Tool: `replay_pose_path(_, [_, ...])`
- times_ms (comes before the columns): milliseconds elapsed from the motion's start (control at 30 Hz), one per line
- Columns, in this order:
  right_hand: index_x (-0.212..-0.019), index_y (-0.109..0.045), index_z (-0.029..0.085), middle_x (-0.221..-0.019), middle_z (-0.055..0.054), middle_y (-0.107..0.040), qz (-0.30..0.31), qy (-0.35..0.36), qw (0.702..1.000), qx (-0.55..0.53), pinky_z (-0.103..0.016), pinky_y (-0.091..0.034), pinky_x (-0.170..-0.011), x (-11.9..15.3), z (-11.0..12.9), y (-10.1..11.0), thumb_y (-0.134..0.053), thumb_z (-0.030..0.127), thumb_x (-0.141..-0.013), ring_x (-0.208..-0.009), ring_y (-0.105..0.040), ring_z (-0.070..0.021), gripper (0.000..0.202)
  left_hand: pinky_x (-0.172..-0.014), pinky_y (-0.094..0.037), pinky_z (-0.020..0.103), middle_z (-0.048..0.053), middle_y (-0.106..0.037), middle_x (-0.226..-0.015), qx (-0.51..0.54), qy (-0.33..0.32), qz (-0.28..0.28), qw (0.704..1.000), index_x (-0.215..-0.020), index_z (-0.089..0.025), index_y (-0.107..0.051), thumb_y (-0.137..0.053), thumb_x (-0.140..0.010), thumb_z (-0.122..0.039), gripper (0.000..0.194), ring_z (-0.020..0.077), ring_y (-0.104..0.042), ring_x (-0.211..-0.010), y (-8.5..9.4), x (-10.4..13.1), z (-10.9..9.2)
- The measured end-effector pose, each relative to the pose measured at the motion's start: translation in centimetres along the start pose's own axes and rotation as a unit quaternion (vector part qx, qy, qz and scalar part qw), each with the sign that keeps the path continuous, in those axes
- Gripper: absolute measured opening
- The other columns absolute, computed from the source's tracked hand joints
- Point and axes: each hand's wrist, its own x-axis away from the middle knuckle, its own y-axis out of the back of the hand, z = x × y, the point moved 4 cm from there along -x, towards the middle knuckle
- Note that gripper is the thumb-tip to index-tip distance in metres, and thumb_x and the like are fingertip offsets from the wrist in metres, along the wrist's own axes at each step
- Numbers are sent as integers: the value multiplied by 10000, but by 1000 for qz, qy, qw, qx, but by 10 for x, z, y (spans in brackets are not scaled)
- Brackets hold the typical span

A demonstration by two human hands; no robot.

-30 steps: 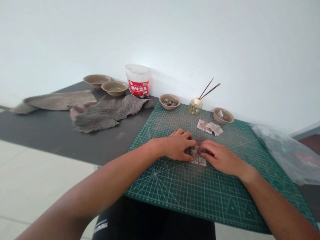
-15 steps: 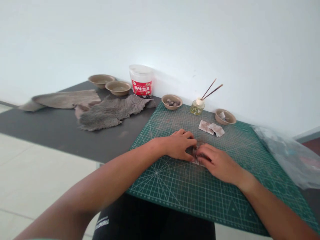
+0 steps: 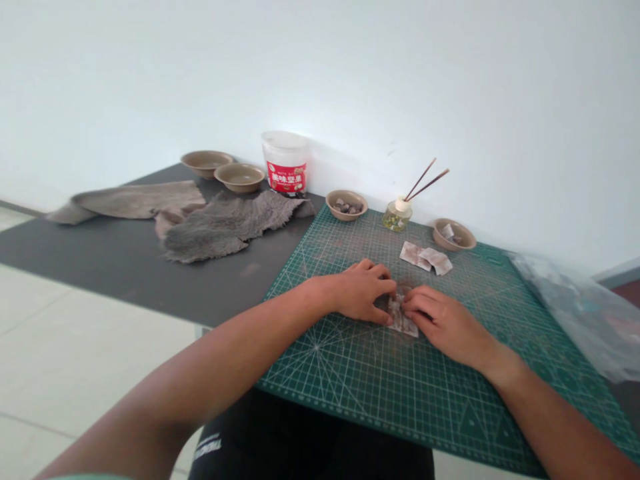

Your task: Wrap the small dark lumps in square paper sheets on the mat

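Person at a surface [image 3: 215,283], both hands in on one small, stained white piece [image 3: 406,327] lying on the green mat [image 3: 375,380]. Clock directions below are from that piece, 12 = wall side.

Left hand [image 3: 361,295] comes in from 9-10: thumb and fingers apart, tips at the piece's left edge, probably bracing it against sliding. Right hand [image 3: 447,330] at 3, fingers bunched together, tips on its upper right. Can't tell if they pinch or just press (contact is hidden). Working from opposite sides likely keeps the piece steady, crumpled part between the fingertips.

Two similar pieces [image 3: 414,256] [image 3: 438,261] overlap at 12-1, within easy reach. Bowl of dark chunks [image 3: 341,213] at 11, bowl with pale bits [image 3: 443,241] at 1; both sit far back, which leaves elbow room. Reed diffuser [image 3: 398,220] at 12, between them. Plastic bag [image 3: 585,323] at 3, over the mat's edge. Shaggy grey cloth [image 3: 225,227] at 10, red-labelled tub [image 3: 286,175] just behind it.
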Motion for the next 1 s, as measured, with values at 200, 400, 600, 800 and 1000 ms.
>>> replay_pose_path(200, [-961, -646, 241, -1100, -60, -686, -10, -9, 999, 47, -395, -538, -880, -1, -3, 2, -507, 185, -969, -981, -658, -220, 150, -1060, -348, 468, 82, -484, -1377, -6, 1, 5, 1000, -1215, -272, -590, -623, -854, -570, 469, 322, -414, -1251, 0, 0, -1])
replay_pose_path(400, [-975, -632, 240, -1060, -48, -680, 9, -13, 999, 28, -383, -539, -863, 3, -7, 5, -544, 197, -958, -941, -655, -206, 100, -1074, -341, 478, 83, -471, -1398, -6, 2, 4, 1000, -1238, -271, -571, -603, -863, -550, 468, 328, -391, -1287, 1, 4, -3])
replay_pose_path(600, [-972, -642, 240, -1017, -47, -675, 48, 28, 998, 8, -365, -538, -842, 1, 8, -2, -508, 217, -984, -922, -648, -198, 136, -1078, -338, 477, 85, -458, -1411, 0, 15, 10, 1000, -1193, -251, -565, -593, -857, -591, 479, 328, -386, -1287, 0, 2, -3])
replay_pose_path(800, [-933, -618, 235, -987, -46, -658, 35, -8, 999, 31, -360, -533, -806, 4, -5, 4, -536, 229, -971, -884, -646, -200, 91, -1084, -330, 479, 85, -462, -1396, 5, 17, 5, 1000, -1219, -262, -550, -591, -876, -556, 454, 323, -382, -1290, -1, 4, -3])
replay_pose_path(1000, [-968, -620, 236, -1051, -50, -663, 36, 8, 998, 41, -368, -525, -848, 2, -5, 4, -517, 229, -982, -921, -646, -199, 104, -1087, -330, 476, 80, -463, -1393, 6, 23, 7, 1000, -1178, -251, -549, -597, -868, -569, 447, 322, -384, -1286, -1, 4, -4])
